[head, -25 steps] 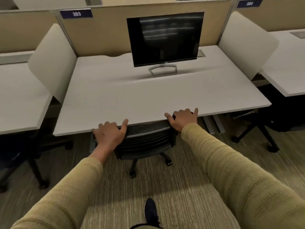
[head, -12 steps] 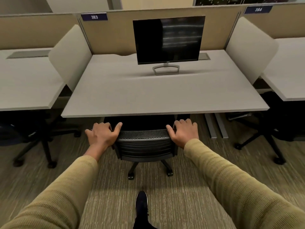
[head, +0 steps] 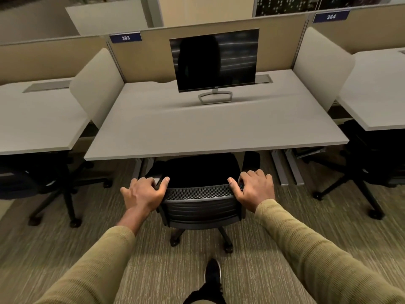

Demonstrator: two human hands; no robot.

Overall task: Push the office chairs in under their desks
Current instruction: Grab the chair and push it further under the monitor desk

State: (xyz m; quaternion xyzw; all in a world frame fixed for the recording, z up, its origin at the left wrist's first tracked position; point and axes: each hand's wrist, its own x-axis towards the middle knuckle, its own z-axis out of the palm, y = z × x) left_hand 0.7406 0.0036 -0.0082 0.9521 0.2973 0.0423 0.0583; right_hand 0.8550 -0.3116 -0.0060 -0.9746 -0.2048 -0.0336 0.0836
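item: chair [head: 201, 207], black, mesh back, on castors.
location: in front of the desk [head: 197, 132]; seat partly under the front edge, backrest well clear of it.
left hand [head: 142, 194]: curled round the left top corner of the backrest, thumb along the top rail.
right hand [head: 255, 189]: the same at the right corner. the hands were apart, one per corner, both clamped on the chair.
change: a second before, the backrest top sat at the desk edge. half a second before, a gap had opened. at this entry the gap was wider and the seat showed. the chair had rolled back toward the person, grip unchanged.
meaning for task: this chair seemed less tucked than before, perhaps drawn out to be straightened; a straight push forward was still owed.
other: monitor [head: 214, 60] on the desk; left chair [head: 54, 178] and right chair [head: 368, 163] mostly under the neighbouring desks.
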